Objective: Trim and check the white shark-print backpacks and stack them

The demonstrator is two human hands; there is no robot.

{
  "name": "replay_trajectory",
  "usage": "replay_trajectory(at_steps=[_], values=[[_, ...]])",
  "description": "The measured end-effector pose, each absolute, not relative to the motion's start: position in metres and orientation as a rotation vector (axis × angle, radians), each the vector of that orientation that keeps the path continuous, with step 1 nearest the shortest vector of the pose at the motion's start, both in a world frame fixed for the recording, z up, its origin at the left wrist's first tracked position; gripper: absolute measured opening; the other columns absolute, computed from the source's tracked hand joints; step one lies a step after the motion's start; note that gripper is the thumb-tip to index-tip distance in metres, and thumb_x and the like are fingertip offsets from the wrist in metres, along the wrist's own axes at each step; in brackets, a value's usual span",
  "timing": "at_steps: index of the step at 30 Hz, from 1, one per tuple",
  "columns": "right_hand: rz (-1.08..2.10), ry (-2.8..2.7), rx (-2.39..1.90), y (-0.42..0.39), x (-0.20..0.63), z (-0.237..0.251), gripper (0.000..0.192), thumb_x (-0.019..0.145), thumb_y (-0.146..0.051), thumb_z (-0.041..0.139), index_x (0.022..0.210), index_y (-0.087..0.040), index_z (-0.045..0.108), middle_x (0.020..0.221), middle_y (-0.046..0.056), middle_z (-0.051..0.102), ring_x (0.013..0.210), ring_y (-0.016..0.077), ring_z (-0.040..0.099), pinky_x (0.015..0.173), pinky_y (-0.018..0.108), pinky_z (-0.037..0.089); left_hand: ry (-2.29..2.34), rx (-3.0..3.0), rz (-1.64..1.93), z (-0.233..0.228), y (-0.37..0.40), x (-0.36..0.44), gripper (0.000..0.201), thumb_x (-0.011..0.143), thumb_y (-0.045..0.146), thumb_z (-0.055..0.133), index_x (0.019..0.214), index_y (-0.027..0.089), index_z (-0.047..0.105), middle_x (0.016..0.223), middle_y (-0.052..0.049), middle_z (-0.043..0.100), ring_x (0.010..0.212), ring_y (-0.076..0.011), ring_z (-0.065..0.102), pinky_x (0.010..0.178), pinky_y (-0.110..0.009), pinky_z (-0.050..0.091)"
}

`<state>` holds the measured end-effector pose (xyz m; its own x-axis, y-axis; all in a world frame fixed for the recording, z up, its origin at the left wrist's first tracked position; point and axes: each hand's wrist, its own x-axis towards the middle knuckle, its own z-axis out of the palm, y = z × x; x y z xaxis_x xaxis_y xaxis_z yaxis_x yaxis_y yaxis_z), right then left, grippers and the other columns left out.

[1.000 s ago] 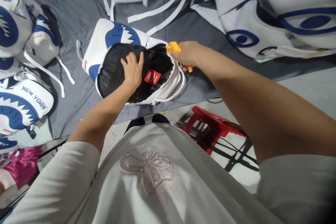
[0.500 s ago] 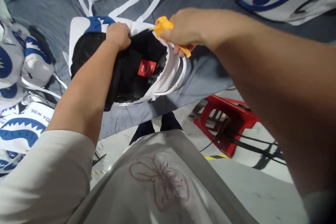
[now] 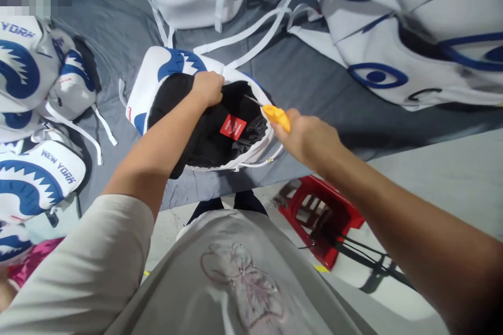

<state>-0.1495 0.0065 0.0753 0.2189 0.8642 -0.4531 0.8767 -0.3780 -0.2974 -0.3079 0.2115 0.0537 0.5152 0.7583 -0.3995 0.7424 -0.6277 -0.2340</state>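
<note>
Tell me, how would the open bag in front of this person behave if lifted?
The open bag would probably sag, since its black lining looks soft and creased. It may be fairly light for its size: mostly lining and a red label show inside. Its wavy edge might buckle if pushed.

"NEW YORK" (image 3: 58, 166) can be read in blue on a white bag (image 3: 33, 184), well left of and below the fingers (image 3: 217, 85) of the left hand (image 3: 207, 89). "YORK" (image 3: 18, 30) is shown on an upper bag (image 3: 23, 65) to their left. Below them, inside the open backpack (image 3: 147, 76), a red label (image 3: 233, 126) is printed too small to be read.
</note>
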Motion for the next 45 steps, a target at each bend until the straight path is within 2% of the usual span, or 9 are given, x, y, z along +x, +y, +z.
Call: replay_trajectory(at_steps=[6, 10, 16, 18, 20, 24, 29, 36, 45], values=[[-0.892, 1.677, 2.447, -0.019, -0.157, 0.077, 0.048, 0.102, -0.053, 0.038, 0.12, -0.013, 0.058, 0.094, 0.018, 0.071, 0.089, 0.0328, 0.069, 0.067, 0.033, 0.042, -1.223, -2.694, 0.717, 0.063, 0.187, -0.315, 0.038, 0.087, 0.024, 0.062, 0.124, 0.013, 0.066, 0.117, -0.019, 0.07, 0.11, -0.0344, 0.066, 0.091, -0.04, 0.046], [-1.049, 1.759, 2.292, -0.04, -0.16, 0.082, 0.045, 0.102, -0.051, 0.04, 0.122, -0.016, 0.06, 0.097, 0.014, 0.074, 0.093, 0.0283, 0.07, 0.068, 0.03, 0.042, -1.081, -2.809, 0.656, 0.076, 0.149, -0.335, 0.038, 0.089, 0.018, 0.055, 0.125, 0.011, 0.063, 0.112, -0.019, 0.07, 0.11, -0.0328, 0.065, 0.099, -0.044, 0.042], [-0.723, 1.991, 2.029, -0.068, -0.204, 0.095, 0.039, 0.103, -0.045, 0.039, 0.115, -0.013, 0.058, 0.083, 0.014, 0.073, 0.08, 0.0281, 0.073, 0.058, 0.028, 0.036, -1.304, -2.699, -0.046, 0.139, 0.054, -0.412, 0.065, 0.087, 0.016, 0.054, 0.15, 0.028, 0.043, 0.152, -0.01, 0.048, 0.145, -0.0311, 0.038, 0.121, -0.055, 0.02], [-0.641, 2.179, 1.894, -0.069, -0.223, 0.092, 0.037, 0.105, -0.042, 0.036, 0.115, -0.012, 0.055, 0.079, 0.014, 0.072, 0.077, 0.0268, 0.073, 0.058, 0.028, 0.036, -1.57, -2.565, -0.107, 0.161, 0.027, -0.442, 0.062, 0.085, 0.021, 0.061, 0.146, 0.026, 0.048, 0.142, -0.013, 0.058, 0.138, -0.0337, 0.047, 0.114, -0.055, 0.032], [-0.612, 2.279, 1.803, -0.065, -0.239, 0.084, 0.035, 0.105, -0.04, 0.036, 0.115, -0.011, 0.053, 0.079, 0.013, 0.072, 0.077, 0.026, 0.073, 0.058, 0.027, 0.038, -1.83, -2.424, -0.044, 0.174, 0.01, -0.463, 0.043, 0.086, 0.026, 0.061, 0.129, 0.021, 0.062, 0.11, -0.014, 0.072, 0.114, -0.0334, 0.064, 0.095, -0.047, 0.047], [-0.511, 2.327, 1.735, -0.049, -0.268, 0.064, 0.032, 0.105, -0.032, 0.036, 0.117, -0.007, 0.051, 0.09, 0.019, 0.072, 0.088, 0.0282, 0.073, 0.064, 0.03, 0.046, -1.921, -2.322, -0.243, 0.178, 0.002, -0.469, 0.025, 0.094, 0.031, 0.05, 0.097, 0.02, 0.072, 0.079, -0.01, 0.072, 0.079, -0.0246, 0.069, 0.07, -0.033, 0.045], [-0.44, 2.348, 1.664, -0.015, -0.317, 0.042, 0.029, 0.102, -0.015, 0.031, 0.12, -0.005, 0.052, 0.098, 0.021, 0.071, 0.094, 0.0252, 0.073, 0.071, 0.029, 0.05, -1.751, -2.41, -0.594, 0.164, 0.006, -0.452, 0.024, 0.095, 0.031, 0.051, 0.091, 0.021, 0.073, 0.078, -0.007, 0.073, 0.075, -0.0208, 0.067, 0.065, -0.029, 0.038], [-0.282, 2.164, 1.873, -0.009, -0.312, 0.035, 0.035, 0.099, -0.008, 0.024, 0.122, 0.001, 0.049, 0.101, 0.028, 0.069, 0.095, 0.028, 0.073, 0.073, 0.032, 0.053, -1.973, -2.331, -0.614, 0.153, 0.009, -0.468, 0.026, 0.095, 0.034, 0.051, 0.101, 0.021, 0.072, 0.085, -0.009, 0.073, 0.086, -0.025, 0.069, 0.069, -0.031, 0.04], [-0.46, 1.814, 1.944, -0.003, -0.264, 0.107, 0.037, 0.102, -0.04, 0.041, 0.122, -0.012, 0.055, 0.108, 0.02, 0.071, 0.101, 0.029, 0.07, 0.077, 0.033, 0.049, -2.185, -2.448, -0.631, 0.157, 0.022, -0.478, 0.03, 0.097, 0.04, 0.048, 0.114, 0.024, 0.068, 0.098, -0.008, 0.073, 0.107, -0.0268, 0.063, 0.086, -0.034, 0.043]])
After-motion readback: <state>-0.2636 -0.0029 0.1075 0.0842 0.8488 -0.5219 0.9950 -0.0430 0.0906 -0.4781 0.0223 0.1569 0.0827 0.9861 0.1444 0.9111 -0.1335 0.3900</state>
